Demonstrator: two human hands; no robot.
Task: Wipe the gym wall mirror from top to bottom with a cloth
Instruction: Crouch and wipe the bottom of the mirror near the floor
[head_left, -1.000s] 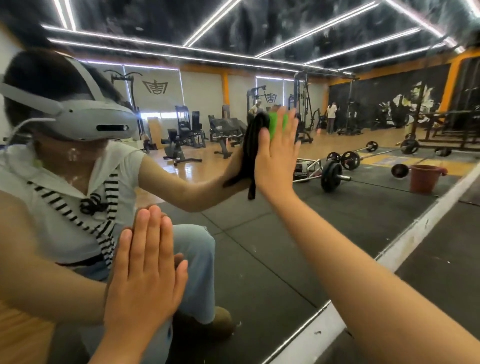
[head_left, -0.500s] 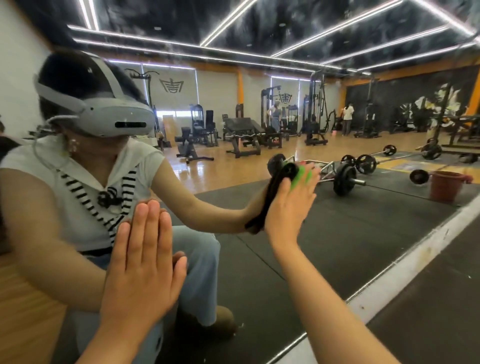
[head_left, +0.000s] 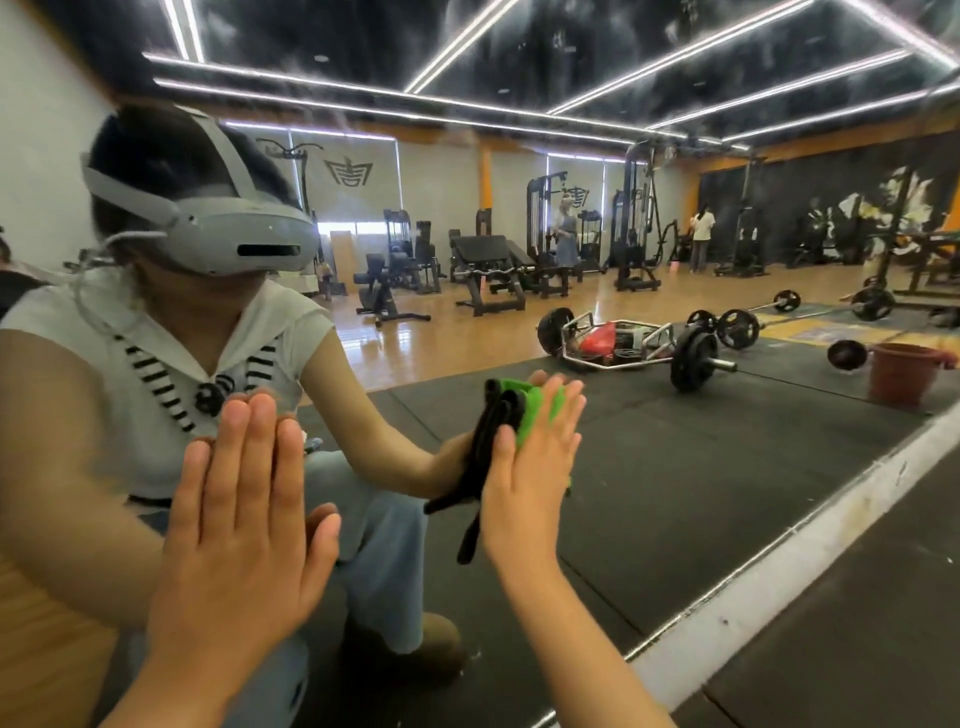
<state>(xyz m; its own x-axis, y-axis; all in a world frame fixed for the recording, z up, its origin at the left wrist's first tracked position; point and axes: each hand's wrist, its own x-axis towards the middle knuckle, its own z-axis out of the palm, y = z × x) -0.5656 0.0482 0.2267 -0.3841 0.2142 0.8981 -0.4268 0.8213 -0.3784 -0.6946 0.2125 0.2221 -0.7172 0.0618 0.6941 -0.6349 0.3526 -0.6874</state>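
The wall mirror fills the view and reflects the gym and a crouching person with a headset. My right hand lies flat with straight fingers and presses a green and black cloth against the glass, low on the mirror. Black edges of the cloth hang down beside the palm. At lower left my left hand rests flat on the glass, fingers straight and together, holding nothing.
The mirror's white bottom edge runs diagonally at lower right, with black rubber floor beside it. Reflected are a loaded barbell frame, a brown bucket, weight machines and two distant people.
My right hand has slid the cloth down the glass from about head height to waist height. The view has dropped with it. My left hand stays flat on the mirror.
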